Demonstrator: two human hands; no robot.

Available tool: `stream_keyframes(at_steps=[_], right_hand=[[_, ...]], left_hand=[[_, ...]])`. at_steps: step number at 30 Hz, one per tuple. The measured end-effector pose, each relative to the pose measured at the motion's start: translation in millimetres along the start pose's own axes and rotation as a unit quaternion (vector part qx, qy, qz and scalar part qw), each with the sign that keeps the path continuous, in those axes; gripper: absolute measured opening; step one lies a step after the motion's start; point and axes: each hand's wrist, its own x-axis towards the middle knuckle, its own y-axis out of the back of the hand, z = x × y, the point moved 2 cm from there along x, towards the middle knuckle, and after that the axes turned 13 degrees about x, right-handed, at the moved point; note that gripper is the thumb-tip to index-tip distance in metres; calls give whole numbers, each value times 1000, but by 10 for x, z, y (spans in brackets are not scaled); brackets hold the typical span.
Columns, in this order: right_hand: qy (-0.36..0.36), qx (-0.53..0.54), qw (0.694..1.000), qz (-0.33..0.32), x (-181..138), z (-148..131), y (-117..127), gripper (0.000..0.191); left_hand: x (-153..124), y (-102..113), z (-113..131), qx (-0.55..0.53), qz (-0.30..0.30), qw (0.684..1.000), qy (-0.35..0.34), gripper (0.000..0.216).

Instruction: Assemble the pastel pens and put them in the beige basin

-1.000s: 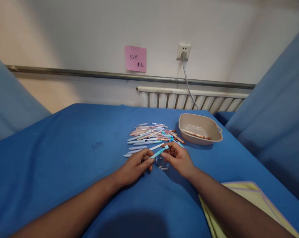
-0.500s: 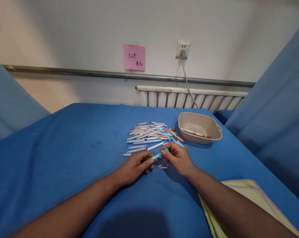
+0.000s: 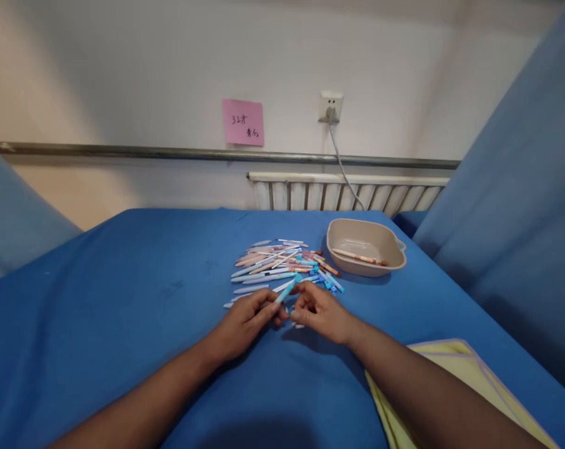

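My left hand is closed on a turquoise pen, its end with the darker turquoise tip slanting up and to the right. Just right of it, my right hand has curled fingers, thumb and fingertips drawn together below the pen. Whatever small thing may be between those fingertips is too small to make out. Beyond both hands lies a loose pile of pens in pale blue, peach, white and brown. Small white pieces lie on the cloth under my right fingertips, partly hidden.
A beige plastic basin stands right of the pile, with a peach and brown pen in it. A folded yellow cloth lies under my right forearm. Blue sheeting covers the surface; a radiator is behind.
My right hand has come off the pen's upper end and moved down beside it. The pen now tilts more steeply in my left hand. The whole view has shifted slightly.
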Motion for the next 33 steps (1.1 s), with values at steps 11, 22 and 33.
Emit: stream_keyframes(at_steps=[11, 22, 33], right_hand=[[49, -147, 985, 78, 170, 4, 176, 35], [34, -239, 969, 51, 165, -149, 181, 32], [9, -303, 953, 0, 193, -220, 188, 36]], left_hand=[[908, 248, 768, 146, 20, 983, -112, 33], [2366, -351, 1104, 399, 1, 895, -200, 26], [2941, -787, 820, 501, -87, 848, -149, 20]])
